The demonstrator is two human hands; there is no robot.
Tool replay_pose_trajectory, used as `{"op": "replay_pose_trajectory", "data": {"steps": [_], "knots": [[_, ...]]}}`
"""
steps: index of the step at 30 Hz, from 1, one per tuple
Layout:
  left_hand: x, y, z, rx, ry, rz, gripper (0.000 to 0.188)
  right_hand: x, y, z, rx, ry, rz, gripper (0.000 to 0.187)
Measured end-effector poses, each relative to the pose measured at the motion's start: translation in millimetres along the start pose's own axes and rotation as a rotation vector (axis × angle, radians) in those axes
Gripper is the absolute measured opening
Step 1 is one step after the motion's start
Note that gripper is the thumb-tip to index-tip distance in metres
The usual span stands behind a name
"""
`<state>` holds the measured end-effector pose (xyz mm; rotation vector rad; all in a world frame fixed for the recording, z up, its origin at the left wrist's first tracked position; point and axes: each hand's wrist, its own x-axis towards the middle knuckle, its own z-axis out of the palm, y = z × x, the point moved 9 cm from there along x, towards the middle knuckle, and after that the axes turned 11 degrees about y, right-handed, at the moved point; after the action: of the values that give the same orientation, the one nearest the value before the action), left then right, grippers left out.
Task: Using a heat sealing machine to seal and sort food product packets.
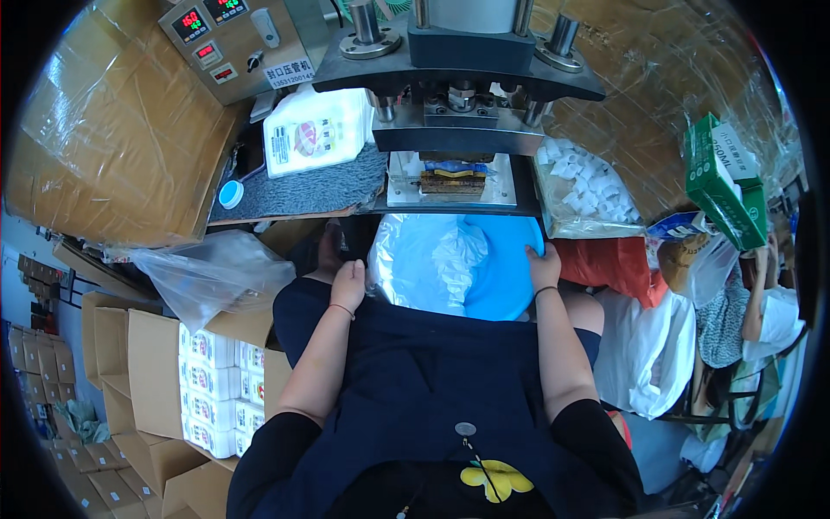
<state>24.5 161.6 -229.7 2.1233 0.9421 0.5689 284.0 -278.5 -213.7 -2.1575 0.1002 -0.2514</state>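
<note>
A round blue basin rests across my lap, under the press. Crumpled silvery-white plastic film covers its left side. My right hand grips the basin's right rim, the thumb over the edge. Beside the film's left edge is my left hand, its fingers curled closed; anything inside them is hidden.
A metal press stands ahead above the basin, with a control box at upper left. A white jug and a blue cap lie on a grey mat. At right sit a tray of small white pieces and a green box. An open carton holds white packs at left. Another person's arm shows far right.
</note>
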Motion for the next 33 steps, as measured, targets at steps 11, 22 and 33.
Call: {"op": "replay_pose_trajectory", "data": {"steps": [11,22,33], "knots": [[-23,-32,26,-0.233,-0.075,-0.333,0.02,-3,5,-1,0.011,-0.034,0.019,0.03],[-41,-28,46,-0.39,-0.21,-0.628,0.027,4,42,-3,0.041,-0.011,0.051,0.029],[-17,-29,-7,-0.163,0.169,-0.191,0.03,-4,19,-1,0.078,-0.046,0.062,0.032]]}}
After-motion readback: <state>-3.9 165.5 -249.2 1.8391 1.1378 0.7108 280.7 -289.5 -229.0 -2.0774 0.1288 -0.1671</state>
